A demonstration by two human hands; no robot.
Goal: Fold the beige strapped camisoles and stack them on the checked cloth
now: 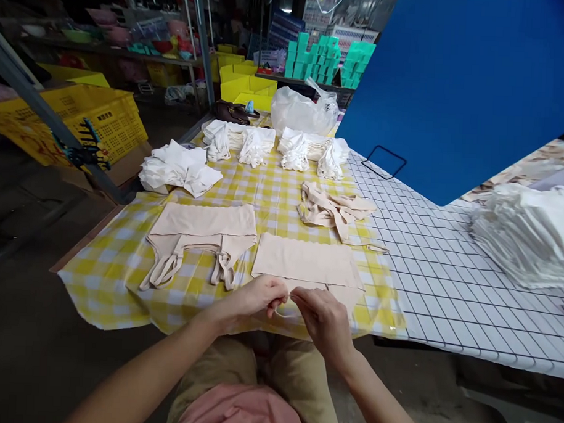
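Flat before me at the table's front edge lies a beige strappy top point(308, 260), its band toward the far side. My left hand point(259, 295) is closed in a pinch over the top's near edge, on a thin beige strap point(285, 314). Close to its right, my right hand point(322, 311) also pinches, fingertips nearly touching the left ones, apparently on the same strap. Both hands partly cover the garment's lower part. To the left a similar beige top point(202, 224) is spread out with its straps toward me.
Beyond are crumpled beige pieces point(331, 207), white garment stacks point(241, 139) and a white cloth heap point(179, 168). A large blue board point(462, 88) leans at the right, near a white pile point(524, 232). A metal post point(58, 123) and yellow crate point(104, 119) stand left.
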